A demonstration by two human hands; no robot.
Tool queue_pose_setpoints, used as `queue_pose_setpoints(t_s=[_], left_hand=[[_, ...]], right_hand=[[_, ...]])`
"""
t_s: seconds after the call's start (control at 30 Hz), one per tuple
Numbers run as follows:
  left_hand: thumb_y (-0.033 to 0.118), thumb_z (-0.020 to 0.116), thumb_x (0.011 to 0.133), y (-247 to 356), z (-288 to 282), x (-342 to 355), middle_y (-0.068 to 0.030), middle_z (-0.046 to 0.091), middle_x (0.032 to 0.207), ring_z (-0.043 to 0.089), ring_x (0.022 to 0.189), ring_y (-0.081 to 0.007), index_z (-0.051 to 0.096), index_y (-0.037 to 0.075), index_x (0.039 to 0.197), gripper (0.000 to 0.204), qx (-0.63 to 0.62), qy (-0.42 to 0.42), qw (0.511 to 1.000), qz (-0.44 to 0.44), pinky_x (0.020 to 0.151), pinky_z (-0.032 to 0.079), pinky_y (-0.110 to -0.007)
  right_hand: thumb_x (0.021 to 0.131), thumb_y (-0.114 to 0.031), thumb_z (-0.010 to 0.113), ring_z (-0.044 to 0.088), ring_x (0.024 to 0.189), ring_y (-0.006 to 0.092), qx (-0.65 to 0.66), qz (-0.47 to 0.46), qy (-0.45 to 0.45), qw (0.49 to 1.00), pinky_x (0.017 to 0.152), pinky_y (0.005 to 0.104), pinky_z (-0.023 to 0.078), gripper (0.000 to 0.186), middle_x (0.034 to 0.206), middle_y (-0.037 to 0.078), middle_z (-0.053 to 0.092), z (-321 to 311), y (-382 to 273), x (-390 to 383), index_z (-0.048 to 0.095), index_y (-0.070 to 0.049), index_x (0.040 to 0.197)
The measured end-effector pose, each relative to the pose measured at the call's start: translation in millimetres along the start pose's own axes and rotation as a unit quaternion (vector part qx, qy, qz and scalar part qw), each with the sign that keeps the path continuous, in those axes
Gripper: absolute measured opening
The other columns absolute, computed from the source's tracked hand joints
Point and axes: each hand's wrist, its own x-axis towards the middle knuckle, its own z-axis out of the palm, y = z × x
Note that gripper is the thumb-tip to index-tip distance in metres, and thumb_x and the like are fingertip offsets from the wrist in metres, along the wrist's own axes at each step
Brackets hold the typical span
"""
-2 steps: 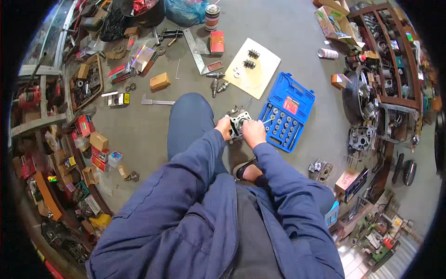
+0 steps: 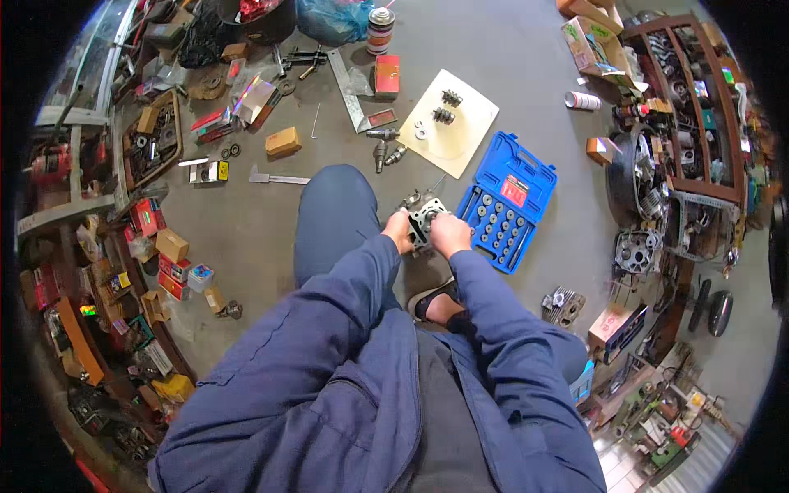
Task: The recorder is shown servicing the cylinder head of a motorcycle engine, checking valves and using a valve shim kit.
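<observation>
My left hand (image 2: 398, 231) grips the near left side of a metal cylinder head (image 2: 417, 233), its light flat face with dark openings turned up. My right hand (image 2: 450, 235) is closed over the right side of the same part, around a tool that its fingers mostly hide. A dark round piece shows in the part beside my right fingers. Just to the right lies an open blue case (image 2: 526, 168) with rows of round grey cutter heads and some slim rods. Beyond my hands, a pale board (image 2: 460, 148) bears two dark gear clusters (image 2: 445, 108) and small rings.
Metal fittings (image 2: 381, 152) lie left of the board, and a caliper (image 2: 279, 178) beside my left knee. A steel square (image 2: 345, 90), a red box (image 2: 386, 76) and a can (image 2: 380, 31) are farther off. Cluttered shelves line both sides. A finned engine part (image 2: 564, 304) sits at right.
The thin bright bar that stuck out to the right of my right hand no longer shows there. My right hand has turned slightly on the part; my left hand keeps its hold.
</observation>
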Motion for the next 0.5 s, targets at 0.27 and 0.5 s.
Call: queue_pose_setpoints(t_s=[0.27,0.5], left_hand=[[0.049,0.051,0.093,-17.8,-43.3,81.2,-0.0143,0.049,0.132,0.048,0.116,-0.0329,0.049,0.005,0.124,0.054,0.02,-0.011,0.999,0.023,0.086,0.042,-0.06],[0.052,0.054,0.091,-28.7,-35.7,59.0,-0.0107,0.056,0.109,0.052,0.087,-0.0256,0.05,0.005,0.118,0.054,0.088,0.057,0.993,0.05,0.066,0.042,-0.045]], right_hand=[[0.08,-0.018,0.053,0.063,0.064,0.0202,-0.209,-0.254,0.011,0.944,0.06,0.0343,0.043,0.013,0.067,0.008,0.062,3.6,8.0,14.5,0.062,-0.01,0.075],[0.079,-0.02,0.056,0.065,0.063,0.0245,-0.14,-0.264,-0.068,0.952,0.052,0.038,0.048,0.017,0.068,0.011,0.063,7.8,21.7,22.5,0.064,-0.007,0.072]])
